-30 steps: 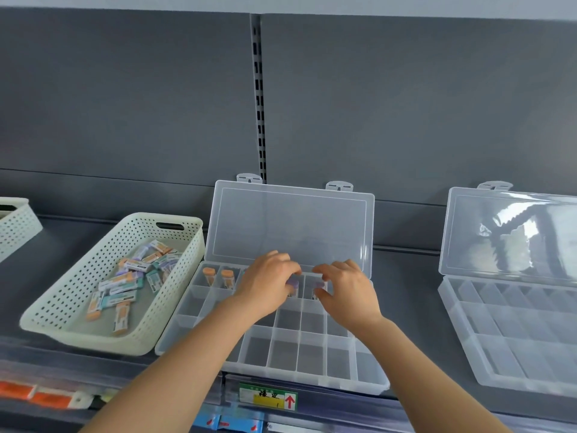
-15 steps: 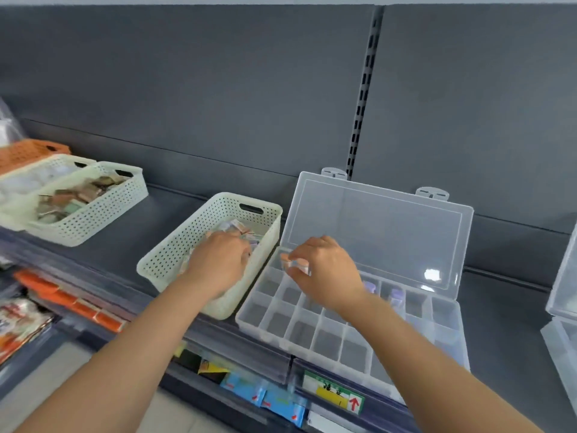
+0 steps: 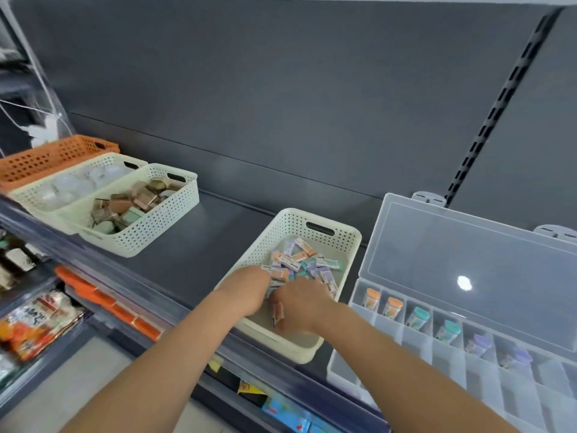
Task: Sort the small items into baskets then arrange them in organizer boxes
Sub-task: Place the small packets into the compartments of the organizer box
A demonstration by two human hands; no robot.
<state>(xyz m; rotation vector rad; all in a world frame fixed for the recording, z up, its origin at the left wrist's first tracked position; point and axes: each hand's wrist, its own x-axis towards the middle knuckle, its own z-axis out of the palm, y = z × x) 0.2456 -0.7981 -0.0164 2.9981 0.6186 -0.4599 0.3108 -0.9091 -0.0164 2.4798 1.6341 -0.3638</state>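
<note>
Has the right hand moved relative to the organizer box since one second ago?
Yes. The right hand went left, from over the organizer box's back row into the cream basket beside it.

Grey shelf: four baskets, open organizer box.

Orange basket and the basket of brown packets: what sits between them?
Another cream basket holding pale rounded items, too blurred to identify; the head view shows it.

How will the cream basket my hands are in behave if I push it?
The cream perforated plastic basket probably slides easily, being light: it holds only small flat packets. Its near end reaches the front edge of the grey shelf, so pulling might tip it.
</note>
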